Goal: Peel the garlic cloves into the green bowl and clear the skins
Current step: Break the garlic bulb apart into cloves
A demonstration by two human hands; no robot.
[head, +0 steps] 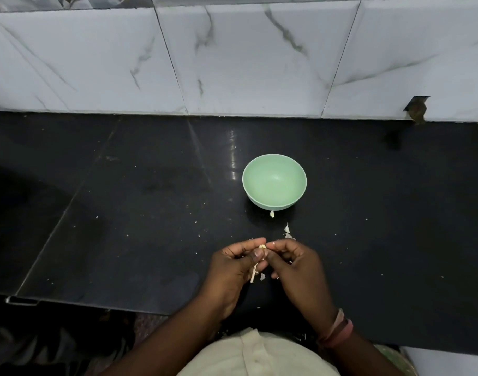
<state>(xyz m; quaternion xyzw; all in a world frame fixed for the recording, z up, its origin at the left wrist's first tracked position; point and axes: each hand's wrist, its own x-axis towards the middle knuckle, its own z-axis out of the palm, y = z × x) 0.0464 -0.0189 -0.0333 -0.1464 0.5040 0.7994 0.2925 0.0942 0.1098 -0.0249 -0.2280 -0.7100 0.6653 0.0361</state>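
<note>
White marble-veined wall tiles (259, 58) run along the back, one chipped at its lower corner on the right, and below them stretches the black polished table (124, 199), dusted with pale flecks. On it, a little right of the middle, stands the green bowl (274, 164), upright, with nothing showing inside. Nearer the person, both hands meet over the table, well short of the bowl. The left hand (232, 267) has its fingers curled in, thumb and forefinger pinching the garlic clove (262, 247), from which a strip of skin (254, 272) hangs down. The right hand (294, 264), bangles (338, 331) at the wrist, pinches the same clove from the other side with curled fingers. Loose skins (287, 231) lie just beyond the right hand, and one small scrap (272, 214) sits just beside the bowl's near edge.
</note>
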